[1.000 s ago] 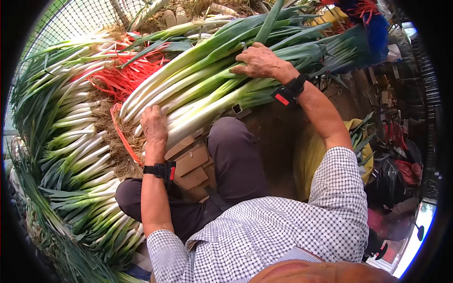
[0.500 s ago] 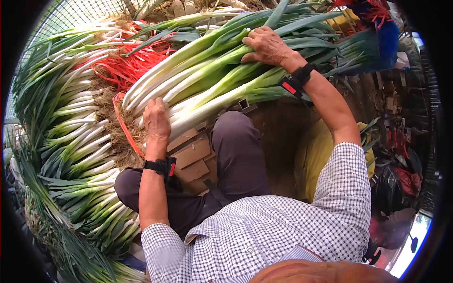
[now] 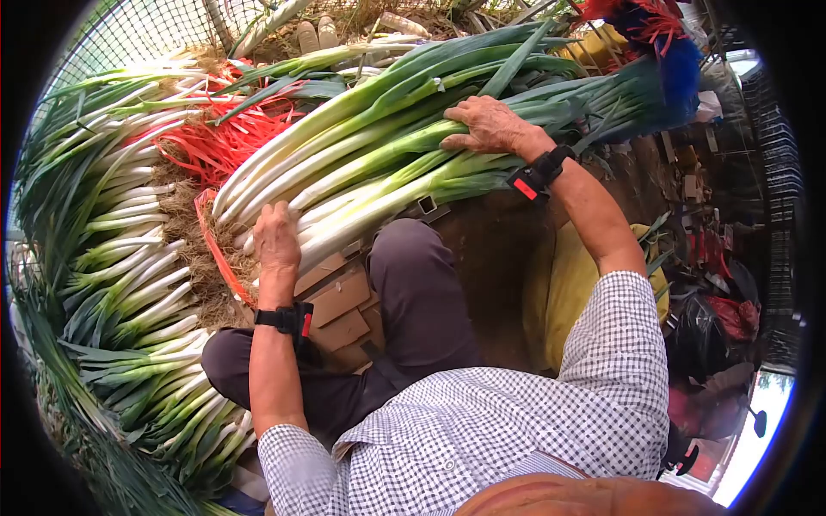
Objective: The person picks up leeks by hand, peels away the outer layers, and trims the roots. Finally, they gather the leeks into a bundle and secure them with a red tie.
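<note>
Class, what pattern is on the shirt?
The shirt is checked, dark and white; the head view shows it.

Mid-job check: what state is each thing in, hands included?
left hand: on white stalks, fingers bent
right hand: on green stalks, thumb spread
leeks under the hands: side by side, no tie visible
leek pile at left: lying in rows
red strips: loose, tangled
cardboard: flat, overlapping
wristbands: fastened on both wrists
</note>
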The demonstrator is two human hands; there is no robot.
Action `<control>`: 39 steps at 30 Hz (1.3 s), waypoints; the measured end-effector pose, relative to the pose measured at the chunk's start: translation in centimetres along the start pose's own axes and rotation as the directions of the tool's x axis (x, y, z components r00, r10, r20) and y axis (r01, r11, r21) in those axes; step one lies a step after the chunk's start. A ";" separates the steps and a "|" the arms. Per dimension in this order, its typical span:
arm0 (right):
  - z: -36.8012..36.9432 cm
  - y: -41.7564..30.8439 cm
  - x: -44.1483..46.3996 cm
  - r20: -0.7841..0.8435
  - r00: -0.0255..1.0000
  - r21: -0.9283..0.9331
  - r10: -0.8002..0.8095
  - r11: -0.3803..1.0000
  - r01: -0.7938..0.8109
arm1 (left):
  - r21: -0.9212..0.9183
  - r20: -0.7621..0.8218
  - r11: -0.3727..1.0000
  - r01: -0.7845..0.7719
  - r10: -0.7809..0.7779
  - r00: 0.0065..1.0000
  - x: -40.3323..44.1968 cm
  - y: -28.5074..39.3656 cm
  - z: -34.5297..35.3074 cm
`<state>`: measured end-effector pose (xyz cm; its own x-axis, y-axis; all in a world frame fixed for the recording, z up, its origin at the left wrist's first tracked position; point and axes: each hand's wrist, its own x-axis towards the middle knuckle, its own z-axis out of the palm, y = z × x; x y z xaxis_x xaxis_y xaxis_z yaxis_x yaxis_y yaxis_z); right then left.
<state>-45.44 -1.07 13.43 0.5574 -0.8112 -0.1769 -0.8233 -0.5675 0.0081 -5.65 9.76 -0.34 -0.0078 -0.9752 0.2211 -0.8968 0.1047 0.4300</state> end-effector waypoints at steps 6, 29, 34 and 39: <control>-3.4 3.2 -1.2 0.215 0.975 -0.105 0.063 0.994 -0.041 | 0.013 0.028 1.000 0.028 -0.028 0.999 -0.2 -0.5 0.7; 2.4 6.1 -3.8 -0.288 0.956 -0.138 -0.063 0.990 0.024 | 0.034 0.030 0.999 0.001 -0.002 1.000 0.1 -0.4 0.1; 3.2 7.9 -1.4 -0.279 0.959 -0.080 -0.053 0.996 0.032 | 0.055 0.066 0.998 0.032 -0.035 0.997 0.8 -0.5 0.8; -1.7 5.4 -0.9 -0.217 0.970 -0.298 -0.111 0.954 0.043 | 0.036 -0.110 0.999 -0.033 0.037 0.993 -0.9 -2.6 1.1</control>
<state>-50.20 -3.60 15.32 0.6554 -0.7542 0.0409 -0.7295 -0.6180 0.2931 -3.78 10.17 -2.60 0.0078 -0.9433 0.3318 -0.9114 0.1298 0.3906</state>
